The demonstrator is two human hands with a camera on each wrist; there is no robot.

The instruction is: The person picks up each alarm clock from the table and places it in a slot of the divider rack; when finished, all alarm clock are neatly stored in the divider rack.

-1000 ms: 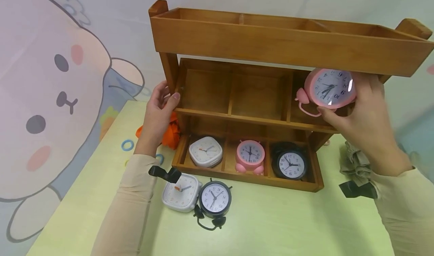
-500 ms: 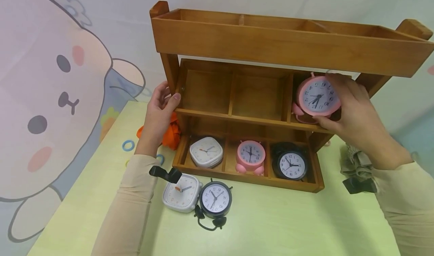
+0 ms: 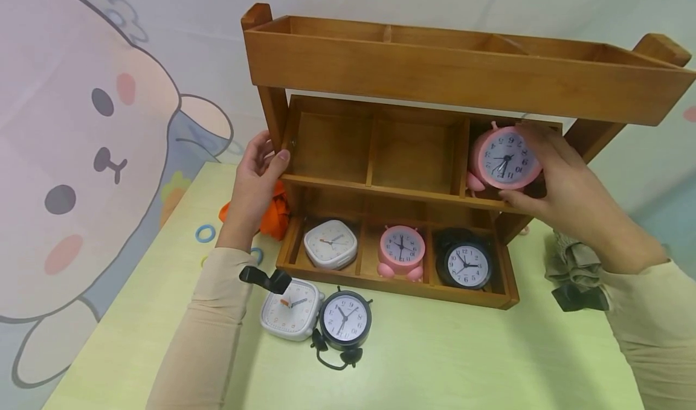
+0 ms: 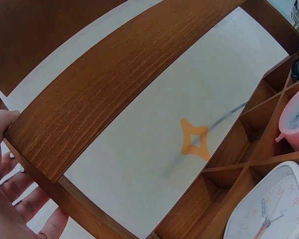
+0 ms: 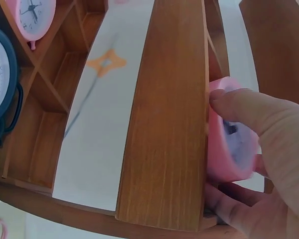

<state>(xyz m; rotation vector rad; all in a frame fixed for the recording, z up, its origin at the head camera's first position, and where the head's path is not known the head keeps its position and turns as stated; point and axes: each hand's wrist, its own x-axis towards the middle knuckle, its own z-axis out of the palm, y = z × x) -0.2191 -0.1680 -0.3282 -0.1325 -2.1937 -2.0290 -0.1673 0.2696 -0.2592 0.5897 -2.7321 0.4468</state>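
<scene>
Both hands are busy: right hand (image 3: 571, 186) wraps its fingers round the pink alarm clock (image 3: 504, 158), which sits in the right compartment of the wooden rack's (image 3: 435, 72) middle shelf, while my left hand (image 3: 255, 177) grips the rack's left post. By my reckoning the bottom row is filled, with a white clock (image 3: 330, 244), a pink clock (image 3: 401, 250) and a black clock (image 3: 464, 264). Two middle compartments are unfilled, and a white square clock (image 3: 290, 308) and a black round clock (image 3: 345, 319) wait on the table (image 3: 462, 361).
</scene>
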